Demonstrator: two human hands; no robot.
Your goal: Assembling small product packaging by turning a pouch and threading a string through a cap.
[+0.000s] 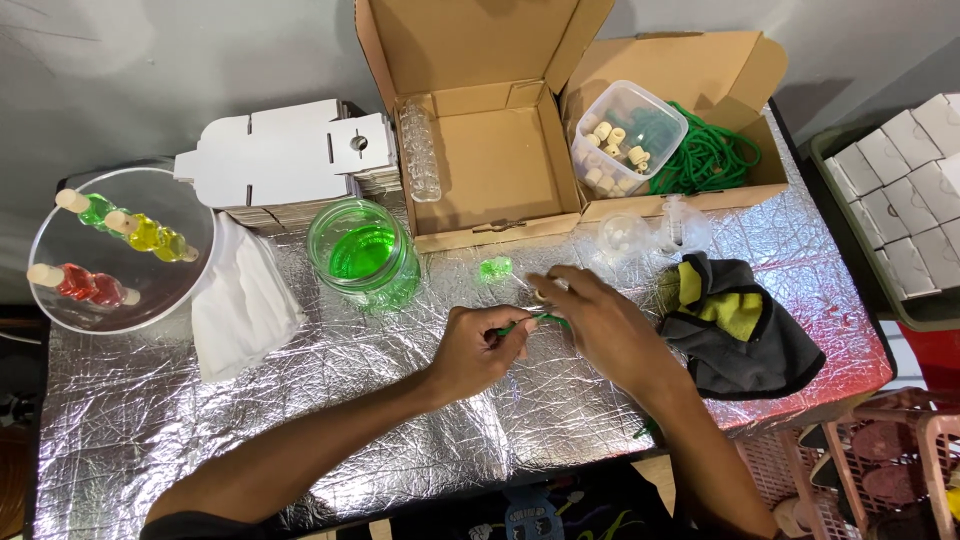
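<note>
From my head view, my left hand [487,345] and right hand [597,322] meet at the middle of the foil-covered surface [200,420], both pinching a thin green cord [540,321] stretched between them. A small green bottle [495,268] lies at eleven o'clock of my hands, and the glass jar of green liquid [364,252] sits further out at ten o'clock.

Table cover [200,420]: silver foil w/ crinkled quilt pattern. Jar [363,252], mid frame: clear, bright green liquid. Small green bit [495,268] right of it. Green cord [530,322] btwn left hand [480,350] & right hand [600,320]. Upper right: brown box [700,120] w/ green rope [712,155], tub [627,135] of cream caps. Cloth [745,335]: black & yellow. Left: bowl [120,250] w/ green, yellow, red bottles. White cards [285,150], upper left.
</note>
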